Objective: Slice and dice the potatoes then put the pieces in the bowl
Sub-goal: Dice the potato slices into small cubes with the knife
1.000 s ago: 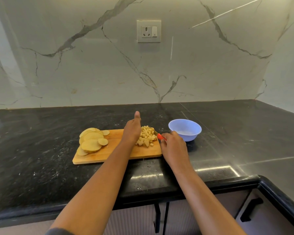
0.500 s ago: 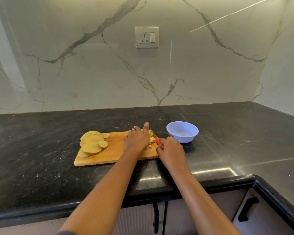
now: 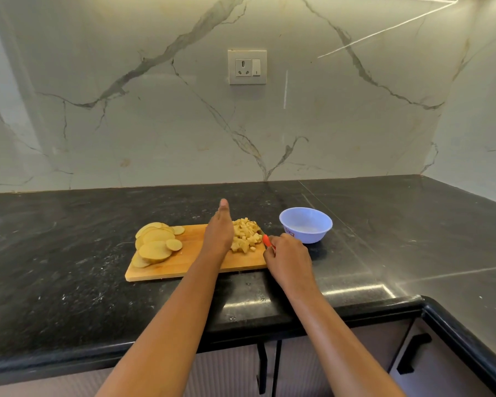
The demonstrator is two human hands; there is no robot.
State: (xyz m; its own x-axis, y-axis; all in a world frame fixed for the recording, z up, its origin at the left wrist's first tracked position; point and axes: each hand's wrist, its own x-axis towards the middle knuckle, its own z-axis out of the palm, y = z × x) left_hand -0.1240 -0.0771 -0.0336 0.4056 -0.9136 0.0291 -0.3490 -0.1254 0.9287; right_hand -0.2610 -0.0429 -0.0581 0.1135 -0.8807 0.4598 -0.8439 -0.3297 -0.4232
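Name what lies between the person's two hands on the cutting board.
A pile of diced potato lies between the left hand and the right hand, which grips a knife; the head view shows it.

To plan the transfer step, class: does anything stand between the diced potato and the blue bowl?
Yes. The knife, held in the right hand, lies along the right side of the diced potato, between it and the blue bowl. The left hand is on the pile's other side, clear of that path.

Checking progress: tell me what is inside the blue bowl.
No potato shows inside the blue bowl: only its pale inner surface. Its near inner wall is hidden behind the rim. The diced pieces lie on the cutting board.
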